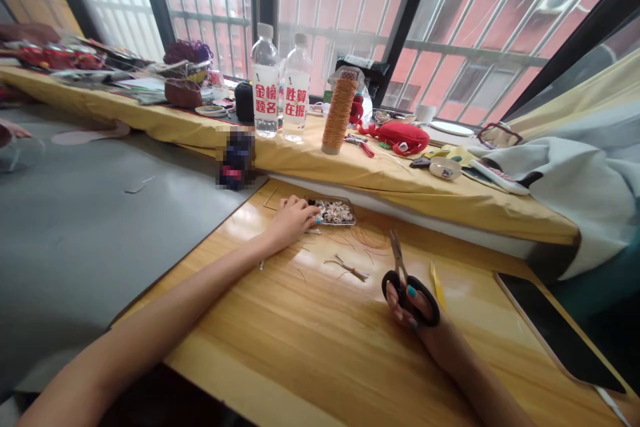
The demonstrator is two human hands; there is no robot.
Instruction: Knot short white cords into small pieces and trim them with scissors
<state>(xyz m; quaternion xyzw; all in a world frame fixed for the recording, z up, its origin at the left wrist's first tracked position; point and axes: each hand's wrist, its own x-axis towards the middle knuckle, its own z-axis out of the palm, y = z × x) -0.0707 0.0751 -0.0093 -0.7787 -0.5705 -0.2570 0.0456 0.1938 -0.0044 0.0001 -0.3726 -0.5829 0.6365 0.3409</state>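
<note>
Left hand point(293, 220) rests on the table point(310, 327), fingers loosely curled, tips touching the bead tray point(353, 220); whether it is pinching anything, can't tell. Right hand point(417, 310), nearer us, grips the scissors point(401, 277), blades closed and pointing far. The tray lies far-left of them.

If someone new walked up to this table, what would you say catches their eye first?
Probably the right hand gripping black scissors, blades pointing away across the wooden table. Next, the left hand touching a small tray of beads further up. Behind, two water bottles with red labels and an orange thread spool stand on the yellow-covered ledge.
</note>
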